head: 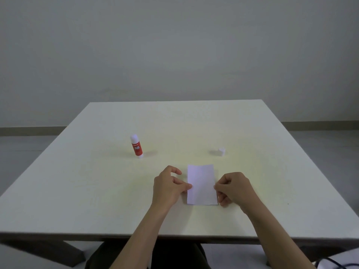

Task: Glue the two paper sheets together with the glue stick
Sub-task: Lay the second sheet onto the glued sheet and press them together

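While the left hand [168, 186] and right hand [234, 188] pinched the paper sheets [202, 185] flat on the counter [97, 191], the glue stick [137, 146] stood apart, far-left; pressing seemed next.

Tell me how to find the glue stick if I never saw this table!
Look at the white table. Beyond the left hand and a bit to its left, the glue stick stands upright. It is the only red thing there; the paper and the small cap are white.
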